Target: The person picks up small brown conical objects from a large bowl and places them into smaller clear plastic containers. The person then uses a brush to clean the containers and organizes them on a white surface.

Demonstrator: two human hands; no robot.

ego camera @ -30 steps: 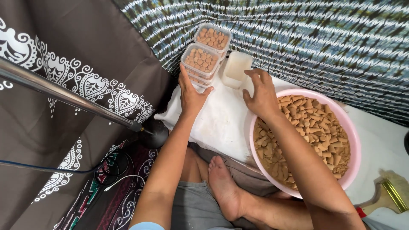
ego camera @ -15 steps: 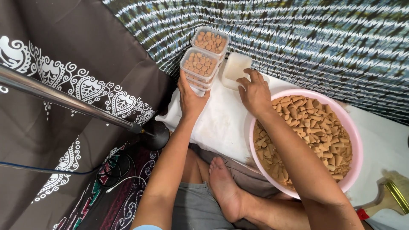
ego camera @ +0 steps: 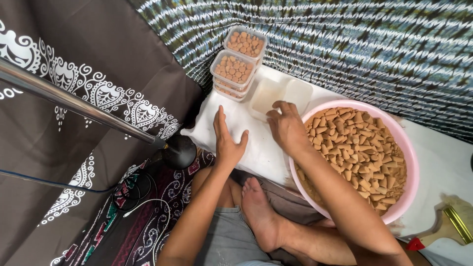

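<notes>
Setting: floor-level work spot. Backdrop of blue-and-white tie-dye fabric [ego camera: 345,44]; at left, a dark brown cloth [ego camera: 98,64] printed with white curls. A bare metal pole [ego camera: 74,101] runs slantwise down to a round black base [ego camera: 179,151]. Work surface: white cloth [ego camera: 256,148], soft and slightly creased.

Count: one pink plastic basin [ego camera: 406,148], round and smooth-rimmed, heaped with small tan cone-shaped pieces [ego camera: 359,152], matte. Two filled clear plastic boxes [ego camera: 234,69], rectangular with rounded corners, stand side by side on top of others in a stack; each shows round tan tips packed upright. One empty clear tray [ego camera: 268,96] lies just beside the stack, between it and the basin.

Left hand [ego camera: 226,140]: flat on the white cloth, fingers together and extended toward the boxes, holding nothing. Right hand [ego camera: 286,125]: palm down, fingers curled loosely, fingertips at the near edge of the empty tray; whether it holds any pieces cannot be told. One bare foot [ego camera: 258,212] rests between the forearms.
</notes>
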